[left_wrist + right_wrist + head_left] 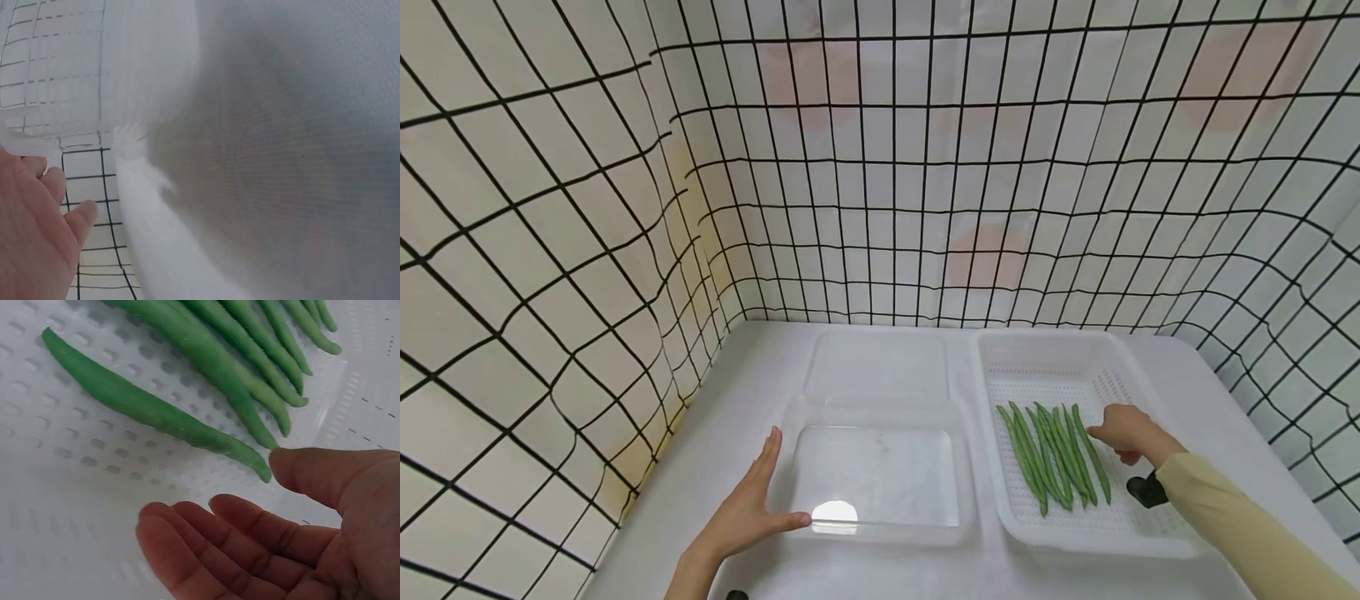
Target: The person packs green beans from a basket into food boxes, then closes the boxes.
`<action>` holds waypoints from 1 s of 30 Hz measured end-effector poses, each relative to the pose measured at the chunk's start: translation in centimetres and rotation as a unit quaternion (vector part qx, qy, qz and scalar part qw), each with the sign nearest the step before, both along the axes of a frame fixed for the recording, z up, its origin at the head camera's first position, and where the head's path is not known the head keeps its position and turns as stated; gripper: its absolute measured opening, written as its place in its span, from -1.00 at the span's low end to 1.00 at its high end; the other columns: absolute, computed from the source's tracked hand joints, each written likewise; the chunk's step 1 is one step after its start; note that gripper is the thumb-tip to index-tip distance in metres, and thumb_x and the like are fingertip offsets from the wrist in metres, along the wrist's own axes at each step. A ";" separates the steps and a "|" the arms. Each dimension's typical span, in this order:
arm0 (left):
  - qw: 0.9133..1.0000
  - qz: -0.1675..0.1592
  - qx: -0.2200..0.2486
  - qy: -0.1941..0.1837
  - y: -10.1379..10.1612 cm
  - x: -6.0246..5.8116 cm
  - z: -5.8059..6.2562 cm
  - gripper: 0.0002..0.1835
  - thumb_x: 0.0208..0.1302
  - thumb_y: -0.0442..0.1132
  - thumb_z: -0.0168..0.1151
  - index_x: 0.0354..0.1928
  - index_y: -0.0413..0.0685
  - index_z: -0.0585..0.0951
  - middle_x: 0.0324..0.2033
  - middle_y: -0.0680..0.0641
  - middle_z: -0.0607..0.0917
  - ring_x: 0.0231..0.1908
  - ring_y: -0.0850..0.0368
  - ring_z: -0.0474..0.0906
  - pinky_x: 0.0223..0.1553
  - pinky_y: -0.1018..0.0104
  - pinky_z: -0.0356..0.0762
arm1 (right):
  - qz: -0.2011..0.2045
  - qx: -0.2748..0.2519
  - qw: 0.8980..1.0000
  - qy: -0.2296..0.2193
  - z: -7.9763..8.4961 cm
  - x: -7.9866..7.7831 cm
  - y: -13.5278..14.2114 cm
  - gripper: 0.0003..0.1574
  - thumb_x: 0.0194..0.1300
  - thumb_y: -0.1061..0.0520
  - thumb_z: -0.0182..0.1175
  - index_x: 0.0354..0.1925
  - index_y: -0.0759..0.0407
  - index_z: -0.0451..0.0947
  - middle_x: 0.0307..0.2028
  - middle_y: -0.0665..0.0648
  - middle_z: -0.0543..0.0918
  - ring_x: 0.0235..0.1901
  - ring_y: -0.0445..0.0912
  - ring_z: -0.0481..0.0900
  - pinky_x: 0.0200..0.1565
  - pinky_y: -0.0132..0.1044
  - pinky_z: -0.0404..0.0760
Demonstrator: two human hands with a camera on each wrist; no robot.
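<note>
Several green beans [1054,458] lie side by side in a white perforated basket [1000,508] on the right. My right hand [1129,432] hovers over the basket beside the rightmost beans. In the right wrist view its thumb reaches the tip of the nearest bean [150,415], while the other fingers extend below, apart from it and holding nothing. My left hand [741,510] spreads at the left side of a clear rectangular container [917,533], with thumb and fingertips against its rim. The left wrist view shows only part of that hand [34,231].
Behind the container lies a flat translucent lid [876,367]. Everything stands on a white table [760,375], with a black wire grid [895,183] rising along the back and both sides. The basket stands just right of the container.
</note>
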State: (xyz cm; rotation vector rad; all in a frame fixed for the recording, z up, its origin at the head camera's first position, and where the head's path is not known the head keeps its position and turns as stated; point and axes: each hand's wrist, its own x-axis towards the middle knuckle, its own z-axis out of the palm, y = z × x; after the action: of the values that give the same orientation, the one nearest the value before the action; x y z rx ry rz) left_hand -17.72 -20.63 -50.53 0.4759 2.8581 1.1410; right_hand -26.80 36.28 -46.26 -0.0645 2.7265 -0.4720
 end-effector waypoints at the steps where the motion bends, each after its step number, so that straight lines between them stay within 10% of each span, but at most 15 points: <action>1: 1.000 -0.001 0.002 -0.002 0.0 0.0 0.0 0.34 -0.16 0.32 0.43 0.50 0.21 -0.28 0.47 -0.01 -0.22 0.39 -0.23 -0.19 0.26 -0.26 -0.11 | -0.009 -0.005 1.000 -0.011 -0.3 0.0 0.1 -0.61 0.31 0.11 0.10 -0.57 0.28 0.30 -0.75 0.10 0.38 -0.76 -0.07 0.49 -0.63 -0.25 0.53; 15: 1.000 -0.006 0.005 -0.002 0.1 0.1 0.0 0.33 -0.14 0.27 0.44 0.50 0.19 -0.28 0.47 0.01 -0.22 0.41 -0.10 -0.21 0.30 -0.19 -0.13 | -0.044 -0.052 0.996 -0.064 -2.6 0.2 0.1 -0.68 0.11 0.20 0.29 -0.51 0.35 0.35 -0.65 0.20 0.47 -0.70 -0.06 0.53 -0.59 -0.24 0.59; 30: 1.000 -0.002 -0.001 -0.008 0.2 -0.2 0.2 0.34 -0.14 0.22 0.47 0.50 0.17 -0.28 0.47 0.05 -0.24 0.40 -0.12 -0.21 0.30 -0.18 -0.14 | -0.077 -0.166 0.980 -0.076 -0.6 0.1 0.5 -0.76 0.17 0.26 0.20 -0.57 0.38 0.54 -0.69 0.14 0.57 -0.67 -0.12 0.56 -0.54 -0.27 0.61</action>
State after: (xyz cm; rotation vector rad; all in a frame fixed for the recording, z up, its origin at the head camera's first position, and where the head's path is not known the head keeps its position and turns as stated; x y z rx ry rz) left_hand -17.89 -20.48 -50.34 0.4715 2.8434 1.1353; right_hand -26.71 36.76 -46.82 0.0942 2.4884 -0.9337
